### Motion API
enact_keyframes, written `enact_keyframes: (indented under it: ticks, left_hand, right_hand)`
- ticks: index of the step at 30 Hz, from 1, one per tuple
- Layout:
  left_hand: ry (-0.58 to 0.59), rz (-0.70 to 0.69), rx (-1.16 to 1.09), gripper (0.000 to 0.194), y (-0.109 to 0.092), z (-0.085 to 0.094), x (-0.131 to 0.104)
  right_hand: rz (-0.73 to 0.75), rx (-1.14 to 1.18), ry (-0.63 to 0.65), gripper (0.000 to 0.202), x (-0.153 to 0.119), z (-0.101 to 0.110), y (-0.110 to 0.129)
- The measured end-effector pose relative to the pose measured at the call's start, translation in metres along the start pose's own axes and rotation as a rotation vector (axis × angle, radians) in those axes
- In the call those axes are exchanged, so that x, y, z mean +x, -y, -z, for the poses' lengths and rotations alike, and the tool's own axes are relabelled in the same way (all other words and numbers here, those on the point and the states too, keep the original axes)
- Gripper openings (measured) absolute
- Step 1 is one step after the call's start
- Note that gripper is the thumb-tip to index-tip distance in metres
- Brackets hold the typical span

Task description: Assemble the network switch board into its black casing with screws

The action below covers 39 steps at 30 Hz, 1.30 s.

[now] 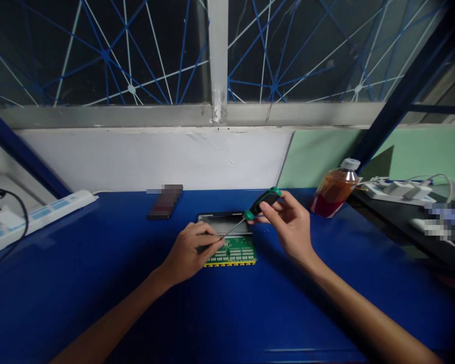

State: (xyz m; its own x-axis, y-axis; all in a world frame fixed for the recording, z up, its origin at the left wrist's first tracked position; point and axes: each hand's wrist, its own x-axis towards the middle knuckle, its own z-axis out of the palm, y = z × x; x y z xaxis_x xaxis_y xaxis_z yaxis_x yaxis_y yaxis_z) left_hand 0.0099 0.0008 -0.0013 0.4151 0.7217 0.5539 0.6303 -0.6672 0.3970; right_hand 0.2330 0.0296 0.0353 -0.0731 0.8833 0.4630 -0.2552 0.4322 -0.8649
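Note:
My right hand (292,222) grips the green and black handle of a screwdriver (265,201). Its thin shaft slants down to the left toward a green circuit board (238,248). Beside the shaft's tip, the thumb and fingers of my left hand (193,247) are pinched together over the board's left part; what they hold, if anything, is hidden. Rows of small pale parts and a yellow connector strip (231,263) run along the board's near side. Behind the board, and touching or joined to it, is a dark-framed grey panel (227,225), partly covered by my left hand.
A dark phone-like slab (166,203) lies on the blue table (220,318), behind and left. A bottle of reddish drink (335,189) stands at the back right. Power strips lie at left (41,222) and right (398,193), with cables. Windows rise behind the table.

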Motion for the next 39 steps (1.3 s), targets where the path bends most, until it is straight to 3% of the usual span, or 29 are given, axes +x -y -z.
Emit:
enact_keyframes:
  ticks: [8,17,20,22,29,39]
  left_hand:
    - [0.019,0.005,0.002,0.019,0.000,0.000,-0.001]
    - [0.009,-0.014,0.008,0.010,-0.002,0.000,0.001]
    - [0.041,0.018,-0.014,0.028,-0.002,0.003,0.002]
    - [0.060,0.058,-0.075,0.028,-0.003,0.005,0.003]
    - [0.060,0.045,-0.239,0.015,-0.009,0.007,0.005]
    - [0.049,0.036,-0.262,0.012,-0.007,-0.003,0.004]
  right_hand:
    - [-0.007,-0.024,0.066,0.019,0.000,0.001,0.002]
    - [0.031,-0.089,-0.026,0.022,0.003,-0.009,0.007]
    - [0.095,-0.142,-0.082,0.019,0.006,-0.013,0.009]
    - [0.138,-0.199,-0.111,0.019,0.008,-0.017,0.010]
    - [0.221,-0.457,0.036,0.025,-0.007,-0.029,0.005]
    - [0.286,-0.584,0.113,0.032,-0.013,-0.027,0.002]
